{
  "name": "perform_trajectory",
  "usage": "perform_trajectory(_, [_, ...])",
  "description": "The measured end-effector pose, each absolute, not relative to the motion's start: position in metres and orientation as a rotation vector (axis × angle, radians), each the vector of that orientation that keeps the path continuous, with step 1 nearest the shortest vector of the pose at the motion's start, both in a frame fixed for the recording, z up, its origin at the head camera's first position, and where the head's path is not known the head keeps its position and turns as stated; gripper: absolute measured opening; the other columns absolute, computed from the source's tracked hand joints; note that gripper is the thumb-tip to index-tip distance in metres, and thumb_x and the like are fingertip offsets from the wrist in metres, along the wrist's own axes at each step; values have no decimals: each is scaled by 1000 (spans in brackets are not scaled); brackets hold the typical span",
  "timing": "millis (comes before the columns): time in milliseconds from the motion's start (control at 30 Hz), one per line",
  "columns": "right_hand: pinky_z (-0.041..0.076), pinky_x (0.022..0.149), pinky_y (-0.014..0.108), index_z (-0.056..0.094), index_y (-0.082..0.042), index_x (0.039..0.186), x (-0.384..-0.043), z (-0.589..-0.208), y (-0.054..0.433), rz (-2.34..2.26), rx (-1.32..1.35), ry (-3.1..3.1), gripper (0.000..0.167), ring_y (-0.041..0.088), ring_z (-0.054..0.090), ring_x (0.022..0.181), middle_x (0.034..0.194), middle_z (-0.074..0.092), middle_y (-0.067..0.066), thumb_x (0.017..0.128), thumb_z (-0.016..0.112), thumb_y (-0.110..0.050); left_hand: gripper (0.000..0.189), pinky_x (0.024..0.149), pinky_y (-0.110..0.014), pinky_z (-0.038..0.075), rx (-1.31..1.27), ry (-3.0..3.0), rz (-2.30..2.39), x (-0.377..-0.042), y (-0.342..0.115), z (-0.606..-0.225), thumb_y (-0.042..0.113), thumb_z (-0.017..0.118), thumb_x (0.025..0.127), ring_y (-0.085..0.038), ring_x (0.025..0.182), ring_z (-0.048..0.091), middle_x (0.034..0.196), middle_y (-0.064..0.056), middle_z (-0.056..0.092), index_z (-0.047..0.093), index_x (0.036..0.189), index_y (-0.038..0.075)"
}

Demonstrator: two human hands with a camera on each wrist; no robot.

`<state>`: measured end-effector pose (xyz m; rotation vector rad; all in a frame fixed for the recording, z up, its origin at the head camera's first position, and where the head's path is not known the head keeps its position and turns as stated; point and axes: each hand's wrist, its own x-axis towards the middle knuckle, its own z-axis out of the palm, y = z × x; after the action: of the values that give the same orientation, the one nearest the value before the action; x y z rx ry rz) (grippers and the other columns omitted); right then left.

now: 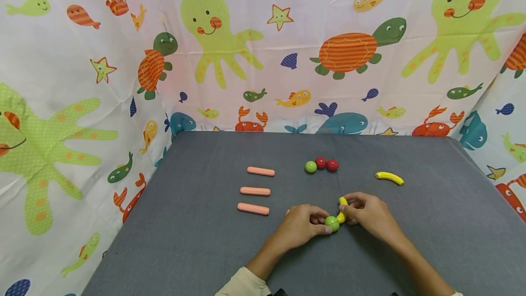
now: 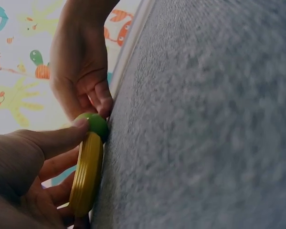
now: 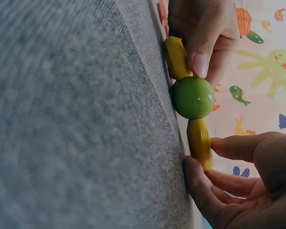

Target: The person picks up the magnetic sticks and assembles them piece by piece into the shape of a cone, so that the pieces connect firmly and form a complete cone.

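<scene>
My left hand (image 1: 299,226) pinches a green ball (image 1: 332,224) low over the grey table, its thumb on the ball's near side. A yellow curved rod (image 1: 341,218) meets the ball's right side, and my right hand (image 1: 368,216) pinches this rod between thumb and fingers. Both wrist views reveal a second yellow curved rod (image 2: 88,174) on the ball's other side, beside the left thumb. That rod is hidden behind the left hand in the head view. Seen from the right wrist, the ball (image 3: 194,98) sits between the two rods, end to end.
Three pink rods (image 1: 255,191) lie in a loose column left of the hands. Farther back, two red balls (image 1: 332,165) and another green ball (image 1: 310,166) sit close together. A loose yellow curved rod (image 1: 389,177) is at right. A printed curtain (image 1: 263,72) borders the grey table (image 1: 185,241).
</scene>
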<state>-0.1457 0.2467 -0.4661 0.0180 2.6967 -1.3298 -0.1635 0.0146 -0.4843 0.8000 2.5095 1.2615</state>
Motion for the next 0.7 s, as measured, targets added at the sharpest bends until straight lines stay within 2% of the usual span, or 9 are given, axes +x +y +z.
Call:
perform_trajectory(200, [57, 62, 30, 68, 3, 129, -146, -465, 245, -1300, 13, 2712, 44, 18, 69, 70, 85, 72, 5, 98, 78, -27, 34, 80, -16, 51, 783, 2367, 1295, -168, 8, -479, 20, 91, 86, 1, 88, 64, 98, 8, 73, 80, 116, 10])
perform_trajectory(400, [59, 60, 29, 68, 3, 126, -147, -465, 241, -1280, 21, 2735, 40, 17, 66, 69, 80, 69, 4, 96, 79, -23, 33, 85, -18, 53, 785, 2324, 1244, -175, -7, -470, 16, 92, 83, 0, 94, 67, 105, 7, 78, 82, 114, 10])
perform_trajectory(567, [56, 60, 30, 68, 4, 126, -151, -464, 240, -1245, 34, 2745, 41, 17, 67, 68, 82, 69, 3, 95, 79, -22, 22, 80, -19, 53, 764, 2296, 1211, -181, -20, -465, 10, 91, 84, 0, 87, 66, 98, 6, 79, 84, 105, 10])
perform_trajectory(700, [52, 60, 29, 70, 2, 124, -153, -463, 238, -1221, 48, 2750, 39, 16, 67, 68, 85, 71, 3, 95, 79, -22, 17, 72, -18, 53, 792, 2305, 1185, -182, -23, -465, 10, 90, 84, 3, 80, 64, 92, 9, 78, 86, 100, 12])
